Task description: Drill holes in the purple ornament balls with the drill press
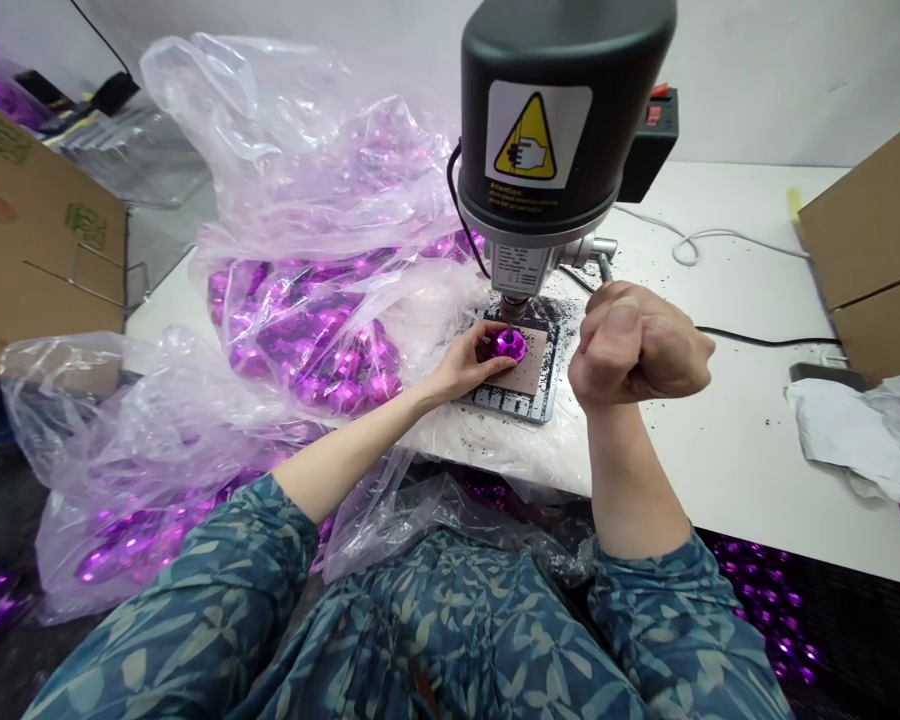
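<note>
My left hand (471,362) pinches a shiny purple faceted ball (511,345) between thumb and fingers. The ball rests on a brown board (526,376) on the base plate (541,408) of a bench drill press (562,140). Right above the ball is the drill chuck (513,308), its tip at or on the ball's top; I cannot tell how deep. My right hand (634,345) is closed in a fist around the drill press lever (605,268), whose lower end is hidden in the fingers.
Clear plastic bags (292,190) full of purple balls (322,340) lie to the left. Dark shavings surround the base. Cardboard boxes (870,210) stand at the right, with another box (45,240) at the left. A black cable (765,338) crosses the white table (727,420). More purple balls (769,600) lie below its front edge.
</note>
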Demonstrator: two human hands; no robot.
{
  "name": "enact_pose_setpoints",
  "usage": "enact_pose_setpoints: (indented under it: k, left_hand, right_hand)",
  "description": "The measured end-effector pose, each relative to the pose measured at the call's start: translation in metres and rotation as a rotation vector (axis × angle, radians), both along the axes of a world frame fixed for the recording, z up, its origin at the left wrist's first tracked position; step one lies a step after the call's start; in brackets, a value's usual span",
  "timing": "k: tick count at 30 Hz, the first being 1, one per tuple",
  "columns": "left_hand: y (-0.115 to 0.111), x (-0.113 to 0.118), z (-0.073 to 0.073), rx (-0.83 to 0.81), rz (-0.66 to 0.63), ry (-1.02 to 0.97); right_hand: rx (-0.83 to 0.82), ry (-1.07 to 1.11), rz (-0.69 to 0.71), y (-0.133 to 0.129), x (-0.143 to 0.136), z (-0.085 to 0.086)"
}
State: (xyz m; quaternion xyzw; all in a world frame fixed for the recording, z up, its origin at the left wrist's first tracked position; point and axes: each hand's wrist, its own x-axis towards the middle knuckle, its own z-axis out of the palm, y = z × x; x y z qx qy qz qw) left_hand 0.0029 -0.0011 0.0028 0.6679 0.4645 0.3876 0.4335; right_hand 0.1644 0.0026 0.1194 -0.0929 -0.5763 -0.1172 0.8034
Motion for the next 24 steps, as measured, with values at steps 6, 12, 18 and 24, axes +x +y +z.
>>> enact_pose_setpoints:
  k: [6,12,18,24]
  left_hand:
    - [-0.003,0.001,0.003,-0.001,-0.004,0.002]
    - [-0.002,0.008,0.004,-0.025,0.045,-0.052]
    - [-0.055,0.007,0.017,0.150,0.140,0.012]
    - [-0.144,-0.013,-0.005,0.497,-0.679,0.421]
  right_hand:
    - [0.073,-0.075,0.028,0.001,0.003,-0.009]
    - [-0.128,0.013,0.015,-0.007,-0.001,0.019]
    - [-0.365,0.103,0.115,0.004,-0.007,0.072]
    - [-0.316,0.151,0.159,0.005,-0.012,0.072]
